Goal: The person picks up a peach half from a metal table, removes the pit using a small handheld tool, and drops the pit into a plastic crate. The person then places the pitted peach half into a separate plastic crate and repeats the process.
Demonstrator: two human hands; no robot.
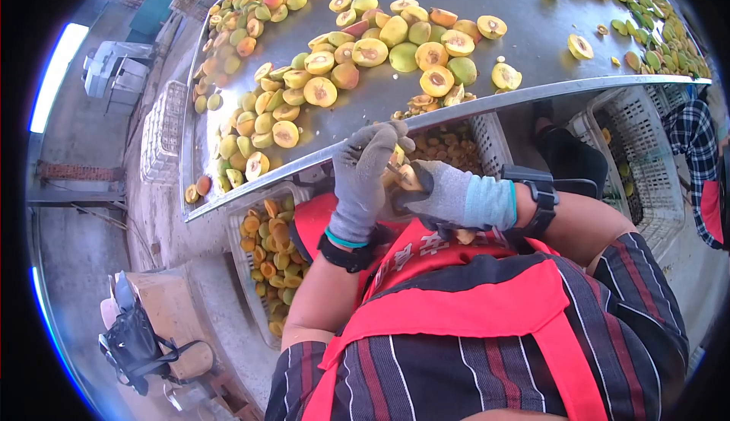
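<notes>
Both of my hands wear grey gloves and meet just in front of the metal table's near edge. My left hand has its fingers bent round a piece of cut fruit. Against it, my right hand grips another cut fruit piece between thumb and fingers. A thin dark thing shows between the hands, too small to make out. On the table beyond lie many halved yellow-green fruits, several with the cut face up.
Below the table edge stand a crate of fruit halves at the left, a crate of small brown pieces in the middle, and white crates at the right. Another person's checked sleeve shows at the far right. A black bag lies lower left.
</notes>
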